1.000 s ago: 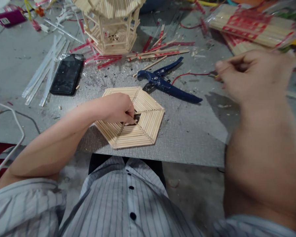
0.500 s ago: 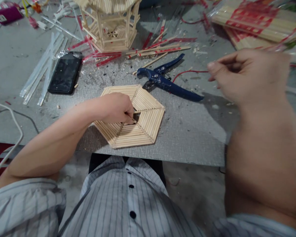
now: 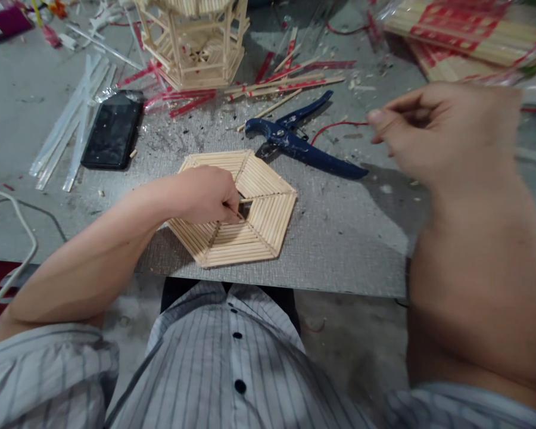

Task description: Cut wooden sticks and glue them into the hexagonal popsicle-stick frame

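Two grips: left hand (image 3: pixel 205 195) pinches stick (image 3: pixel 231 210) at hexagon (image 3: pixel 268 215) hole edge; right hand (image 3: pixel 451 134) unclear.

Grey textured tabletop (image 3: pixel 339 238) — on it a hexagonal stick panel (image 3: pixel 268 208), blue cutters (image 3: pixel 304 149), black phone (image 3: pixel 111 128), glue sticks (image 3: pixel 69 122), stick pavilion (image 3: pixel 192 47).

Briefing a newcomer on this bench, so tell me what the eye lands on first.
The flat hexagonal stick panel at the near edge of the table stands out, with the left hand pinching a thin stick at its central hole. The right hand hovers blurred at right, beside the blue cutters. A stick tower stands behind the panel.
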Demonstrator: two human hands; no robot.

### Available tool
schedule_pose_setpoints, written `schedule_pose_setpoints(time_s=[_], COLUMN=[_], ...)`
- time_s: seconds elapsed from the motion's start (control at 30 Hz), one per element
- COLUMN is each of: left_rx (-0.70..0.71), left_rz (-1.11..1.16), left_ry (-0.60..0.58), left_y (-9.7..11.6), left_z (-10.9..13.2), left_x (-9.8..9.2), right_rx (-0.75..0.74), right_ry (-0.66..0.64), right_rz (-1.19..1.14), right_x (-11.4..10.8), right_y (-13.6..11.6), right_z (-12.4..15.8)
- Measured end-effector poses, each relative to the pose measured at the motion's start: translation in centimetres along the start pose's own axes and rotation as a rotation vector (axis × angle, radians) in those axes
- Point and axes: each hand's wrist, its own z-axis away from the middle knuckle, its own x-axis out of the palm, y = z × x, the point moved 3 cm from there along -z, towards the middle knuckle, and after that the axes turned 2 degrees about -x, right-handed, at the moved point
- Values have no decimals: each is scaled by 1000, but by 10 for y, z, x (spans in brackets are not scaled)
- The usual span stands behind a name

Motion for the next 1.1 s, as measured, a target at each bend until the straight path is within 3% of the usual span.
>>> schedule_pose_setpoints(time_s=[0.27, 0.53, 0.7, 0.87, 1.1], left_rx=[15, -19, -3, 3, -14], left_rz=[1, -26, -72, -101, -112], left_ry=[1, -3, -70, -86, -107], left_y=[0, 2, 4, 4, 4], left_z=[0, 0, 2, 2, 1], left_x=[0, 1, -2, -4, -3], right_rx=[-53, 23, 7, -150, -407], right_ry=[7, -2, 25, 53, -128], right_rz=[-36, -5, 50, 32, -116], right_x=[0, -1, -1, 2, 15], right_y=[1, -6, -8, -8, -25], right_z=[1, 3, 2, 3, 17])
